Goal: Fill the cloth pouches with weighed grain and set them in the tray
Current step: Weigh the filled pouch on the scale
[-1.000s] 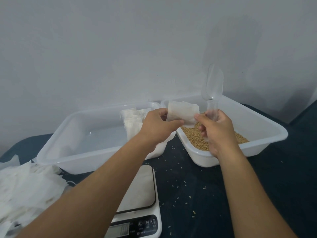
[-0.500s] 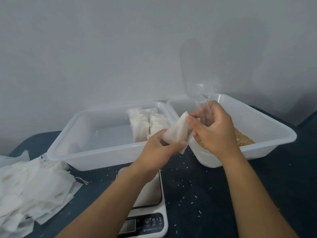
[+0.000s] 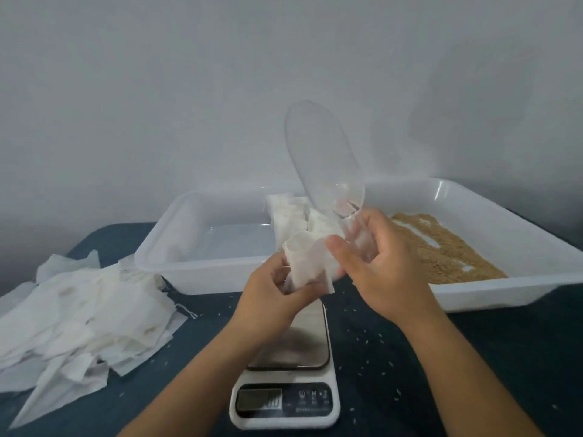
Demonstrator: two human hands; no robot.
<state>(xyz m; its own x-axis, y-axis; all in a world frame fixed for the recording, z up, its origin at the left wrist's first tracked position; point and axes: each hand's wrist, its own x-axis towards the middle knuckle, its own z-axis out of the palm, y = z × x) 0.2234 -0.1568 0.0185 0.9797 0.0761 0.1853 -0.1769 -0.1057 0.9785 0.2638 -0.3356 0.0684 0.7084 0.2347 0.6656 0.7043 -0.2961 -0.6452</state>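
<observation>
My left hand (image 3: 277, 287) grips a white cloth pouch (image 3: 307, 261) above the kitchen scale (image 3: 287, 383); the pouch's mouth is spread open at the top. My right hand (image 3: 375, 263) holds the handle of a clear plastic scoop (image 3: 321, 162), which points up and left, and its thumb and fingers pinch the pouch's right edge. The scoop looks empty. Brown grain (image 3: 441, 247) lies in the white tray (image 3: 517, 247) on the right. Several filled pouches (image 3: 288, 216) stand in the right end of the white tray (image 3: 176, 247) on the left.
A heap of flat empty pouches (image 3: 75, 313) lies on the dark tabletop at the left. Loose grains (image 3: 372, 339) are scattered around the scale. A plain grey wall stands close behind both trays.
Both hands have come down and nearer, over the scale. The pouch, flat a second ago, now has its mouth spread open. The scoop has tilted to the left.
</observation>
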